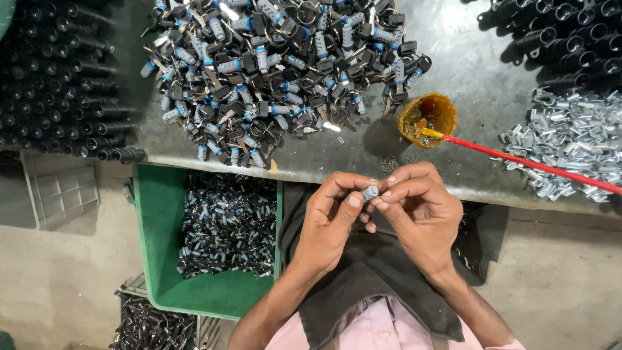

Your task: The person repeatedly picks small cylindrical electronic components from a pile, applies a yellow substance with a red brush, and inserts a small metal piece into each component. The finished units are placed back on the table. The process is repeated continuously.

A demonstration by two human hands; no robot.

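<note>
- Small grey cylinder [370,192] pinched betw. fingertips of left hand [330,217] & right hand [418,210], kept close for fine fitting.
- Glue pot [427,118] w/ red stick [518,160] at 1 o'clock, within reach; key pile [278,71] at 11; green bin [162,246] at 9.

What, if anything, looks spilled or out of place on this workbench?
A scatter of tiny metal bits lies loose at the table edge, beside the orange cup, apart from the sorted heaps. Both hands' fingers hold a small cylinder.

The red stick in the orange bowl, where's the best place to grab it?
Grip the red stick mid-shaft with the right hand, coming from above. Its tip sits in the orange bowl, likely messy, and the far end runs out of view over the metal clips.
</note>
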